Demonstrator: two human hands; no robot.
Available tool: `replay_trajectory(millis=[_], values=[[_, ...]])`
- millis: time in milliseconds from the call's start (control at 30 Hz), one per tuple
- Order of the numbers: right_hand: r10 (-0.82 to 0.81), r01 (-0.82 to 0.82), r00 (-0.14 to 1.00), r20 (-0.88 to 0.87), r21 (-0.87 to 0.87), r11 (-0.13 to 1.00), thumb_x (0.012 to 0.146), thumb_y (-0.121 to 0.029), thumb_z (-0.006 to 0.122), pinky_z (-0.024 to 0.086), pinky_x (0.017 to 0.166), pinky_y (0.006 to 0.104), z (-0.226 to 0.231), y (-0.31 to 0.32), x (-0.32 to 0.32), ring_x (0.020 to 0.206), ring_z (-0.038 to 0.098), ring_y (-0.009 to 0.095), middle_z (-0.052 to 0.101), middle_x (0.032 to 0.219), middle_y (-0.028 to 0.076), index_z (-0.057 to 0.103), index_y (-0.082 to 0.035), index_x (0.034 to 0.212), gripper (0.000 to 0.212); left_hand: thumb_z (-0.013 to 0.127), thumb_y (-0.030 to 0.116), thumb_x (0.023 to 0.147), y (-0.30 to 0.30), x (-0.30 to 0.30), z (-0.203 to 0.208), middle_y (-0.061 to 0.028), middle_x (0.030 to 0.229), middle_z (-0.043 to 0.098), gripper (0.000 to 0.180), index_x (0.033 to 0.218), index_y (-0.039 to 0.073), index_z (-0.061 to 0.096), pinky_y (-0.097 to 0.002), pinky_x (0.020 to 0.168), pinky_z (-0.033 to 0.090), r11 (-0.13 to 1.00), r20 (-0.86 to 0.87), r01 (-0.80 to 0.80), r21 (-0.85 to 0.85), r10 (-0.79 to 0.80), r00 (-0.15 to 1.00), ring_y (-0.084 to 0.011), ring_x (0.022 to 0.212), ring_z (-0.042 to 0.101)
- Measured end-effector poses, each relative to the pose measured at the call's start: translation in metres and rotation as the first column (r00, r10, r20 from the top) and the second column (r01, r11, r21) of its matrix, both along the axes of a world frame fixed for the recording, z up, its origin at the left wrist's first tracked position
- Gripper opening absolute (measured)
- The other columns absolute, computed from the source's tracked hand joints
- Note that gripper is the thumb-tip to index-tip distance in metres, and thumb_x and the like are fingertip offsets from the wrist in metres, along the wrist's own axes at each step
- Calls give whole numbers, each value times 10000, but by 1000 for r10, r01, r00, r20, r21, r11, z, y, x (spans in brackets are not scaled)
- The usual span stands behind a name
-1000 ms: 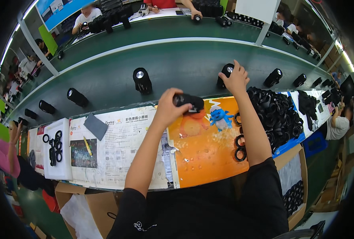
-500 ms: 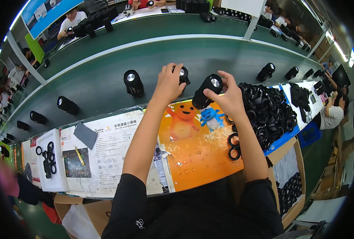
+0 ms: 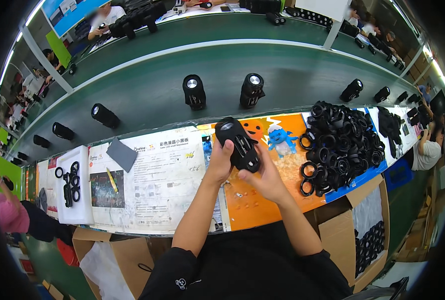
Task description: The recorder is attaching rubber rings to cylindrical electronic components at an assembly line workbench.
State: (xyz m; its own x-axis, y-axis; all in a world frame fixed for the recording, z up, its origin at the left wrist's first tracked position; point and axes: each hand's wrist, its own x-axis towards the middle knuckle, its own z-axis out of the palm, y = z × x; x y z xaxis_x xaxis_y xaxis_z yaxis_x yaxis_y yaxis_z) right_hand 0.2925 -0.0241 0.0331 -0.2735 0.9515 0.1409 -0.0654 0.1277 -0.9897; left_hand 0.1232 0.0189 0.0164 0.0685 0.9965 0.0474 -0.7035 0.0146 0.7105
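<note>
Both my hands hold one black cylindrical speaker (image 3: 238, 145), tilted, above the printed orange sheet on the bench. My left hand (image 3: 219, 164) grips its left side, thumb lying along the body. From the right and below, my right hand (image 3: 268, 179) closes on its lower end. Slots and fittings show on the speaker's upward side. Just beyond, two similar speakers stand upright on the green conveyor belt: a left one (image 3: 194, 92) and a right one (image 3: 252, 91), each with a silver disc on top.
A heap of black rings (image 3: 340, 145) lies right of the orange sheet (image 3: 252, 205). A white foam tray (image 3: 85, 195) with black parts, a grey pad (image 3: 122, 155) and a yellow pen (image 3: 112, 181) lie left. Open cartons (image 3: 337, 245) flank me below the bench. Co-workers sit across the belt.
My left hand has let go of a speaker, which now stands on the belt. The other speaker has come toward me in my right hand, and my left hand now grips it too.
</note>
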Motion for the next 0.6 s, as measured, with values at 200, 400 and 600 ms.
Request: replay_trajectory(millis=[200,400,600], values=[[142,-170,981,-134,-230,958,998,-80,865,514,1175,366,-13,-18,-2,1374,624,187,609,1508,120,376,60,1667,841,931,336,888,-3,-29,11,-159,1233,729,742,1456,12,579,-436,988,659,987,20,94,131,-98,995,-324,1162,761],[71,-82,995,-75,-163,983,972,-53,883,505,1193,366,-18,-26,-12,1384,622,196,611,1493,125,387,72,1654,853,898,241,917,-8,-23,7,-131,1150,747,599,1402,38,611,-433,959,663,997,95,-36,69,30,995,-307,1060,785],[3,-4,1000,-16,-64,998,970,-115,902,549,1138,366,-21,-30,-19,1321,663,192,648,1451,149,423,79,1623,832,916,393,922,-6,-15,-6,-122,1164,727,686,1412,39,594,-410,960,659,996,213,-19,92,-1,977,-284,1068,772]])
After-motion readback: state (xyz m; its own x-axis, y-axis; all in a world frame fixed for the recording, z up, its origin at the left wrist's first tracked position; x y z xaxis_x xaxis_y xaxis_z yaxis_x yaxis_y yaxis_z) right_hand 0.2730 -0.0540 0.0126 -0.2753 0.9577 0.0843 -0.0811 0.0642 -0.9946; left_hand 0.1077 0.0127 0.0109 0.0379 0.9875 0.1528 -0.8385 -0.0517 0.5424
